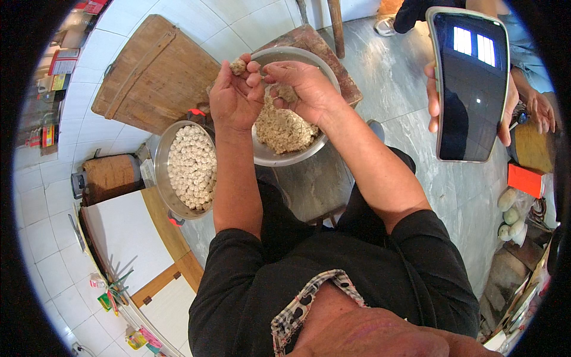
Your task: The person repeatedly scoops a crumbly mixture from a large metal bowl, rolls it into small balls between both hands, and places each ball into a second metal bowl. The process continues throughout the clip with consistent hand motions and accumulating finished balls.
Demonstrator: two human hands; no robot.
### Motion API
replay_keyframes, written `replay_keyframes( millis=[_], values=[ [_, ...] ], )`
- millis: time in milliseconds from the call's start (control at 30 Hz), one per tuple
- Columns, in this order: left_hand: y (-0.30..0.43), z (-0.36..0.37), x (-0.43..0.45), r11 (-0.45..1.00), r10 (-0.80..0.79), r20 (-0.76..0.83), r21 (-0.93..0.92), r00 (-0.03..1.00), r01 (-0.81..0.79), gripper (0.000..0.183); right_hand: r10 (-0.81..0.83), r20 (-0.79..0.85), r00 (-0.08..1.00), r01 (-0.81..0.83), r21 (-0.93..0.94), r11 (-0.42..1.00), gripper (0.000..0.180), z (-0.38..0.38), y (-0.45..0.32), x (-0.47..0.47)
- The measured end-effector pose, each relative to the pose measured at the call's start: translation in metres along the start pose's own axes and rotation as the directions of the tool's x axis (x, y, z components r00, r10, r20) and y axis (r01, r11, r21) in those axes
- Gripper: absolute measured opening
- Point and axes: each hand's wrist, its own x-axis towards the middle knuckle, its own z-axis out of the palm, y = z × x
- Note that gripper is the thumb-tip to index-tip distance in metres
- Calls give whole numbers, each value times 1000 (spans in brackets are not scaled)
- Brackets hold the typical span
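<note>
My left hand (238, 96) is raised over the left rim of a wide metal basin (328, 71), palm up, with a small lump of beige crumbly mixture (238, 67) held at its fingertips. Close beside it, my right hand (305, 91) is curled over the basin with some of the same mixture (285, 93) in its fingers. More of this moist, crumbly mixture (285, 129) lies in the basin below. To the left, a metal pan with red-trimmed handles (163, 167) holds many small pale balls (192, 167) packed together.
The basin rests on a worn wooden stool or small table (352, 89). A wooden board (151, 76) leans on the tiled wall. At right, another person's hand (508, 111) holds a smartphone (470, 89). A red box (526, 180) and bagged vegetables (511, 216) are at far right.
</note>
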Motion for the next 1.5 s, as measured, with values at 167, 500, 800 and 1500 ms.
replay_keyframes(
  millis=[167,500,800,1500],
  values=[
    [-5,3,0,999,-2,10,35,1000,1,41,-63,86,994,66,-31,997,23,3,2,-3],
    [-2,1,1,1000,2,-20,-10,1000,-2,39,-25,43,999,15,220,975,14,-5,-10,0],
    [-3,1,-3,995,-22,49,-96,999,27,38,-7,-24,1000,11,153,988,11,-7,4,8],
    [-9,3,1,976,141,-187,188,972,-106,26,-43,-55,998,53,191,980,17,-17,2,11]
  ],
)
